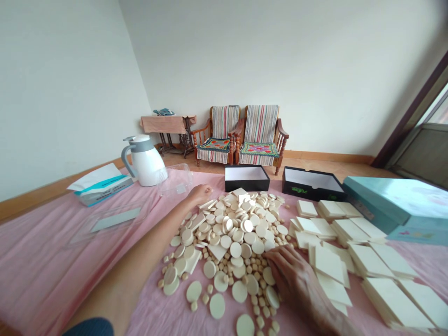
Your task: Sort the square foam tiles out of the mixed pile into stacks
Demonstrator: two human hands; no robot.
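A heap of pale wooden discs [240,290], small rounded wooden cubes [256,309] and some square wooden tiles [217,252] is spread on the pink cloth [154,303]. My left hand [200,194] is at the far left edge of the heap, its fingers curled in; whatever may be inside them is hidden. My right hand [292,273] lies palm down over the heap's right side, fingers stretched toward the discs and touching the pieces. Just right of it, loose square tiles [329,263] overlap in a slanting spread.
Stacked tiles [392,298] stand in rows at the right, beside a light blue box [402,205]. Two black boxes [247,185] [313,192] sit behind the heap. At left are a white jug [149,163], a tissue pack [103,187] and clear plastic packaging [178,179].
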